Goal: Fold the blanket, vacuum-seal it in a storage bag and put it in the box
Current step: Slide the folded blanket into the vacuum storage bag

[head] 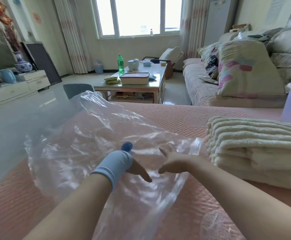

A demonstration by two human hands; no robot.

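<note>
Left hand [137, 169] and right hand [175, 161] are laid open, close together, on the storage bag [82, 144]. The folded blanket [255, 149] is stacked just rightward, nearest the right hand, fold edges faced bagward.

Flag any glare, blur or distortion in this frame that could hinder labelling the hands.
Head view: the window is blown out white. Bright glare streaks on the clear storage bag partly veil the right hand, while the left hand reads clearly. The wide lens bends the frame edges and the left margin is smeared. The folded blanket is crisp.
</note>
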